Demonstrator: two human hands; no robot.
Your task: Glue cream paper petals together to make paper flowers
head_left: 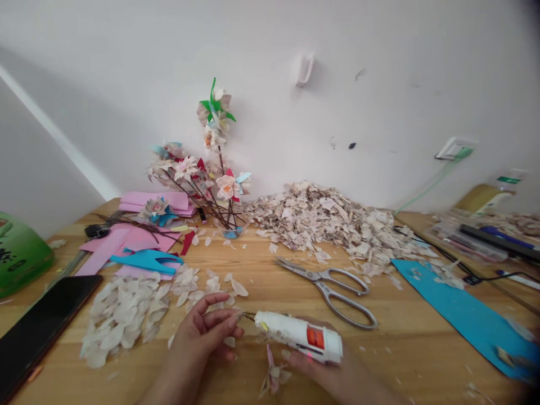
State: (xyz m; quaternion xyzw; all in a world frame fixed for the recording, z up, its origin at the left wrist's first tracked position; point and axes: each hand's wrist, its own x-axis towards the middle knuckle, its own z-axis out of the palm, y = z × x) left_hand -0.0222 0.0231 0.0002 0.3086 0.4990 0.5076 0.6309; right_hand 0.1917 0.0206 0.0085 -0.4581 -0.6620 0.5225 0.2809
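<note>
My right hand is wrapped round a white hot glue gun with an orange window, its nozzle pointing left. My left hand is closed in a pinch at the nozzle tip; whatever lies between the thumb and finger is too small to make out. Just below the gun, by my right fingertips, is a small flower of dried petals; I cannot tell if the fingers touch it. Pale loose petals are spread to the left of my left hand. Behind the gun lie metal scissors, blades apart.
Handmade flowers on twigs stand in a small clear cup by the wall. A heap of dried petals lies behind the scissors. Pink paper, a black phone and a green container are left, a blue sheet right.
</note>
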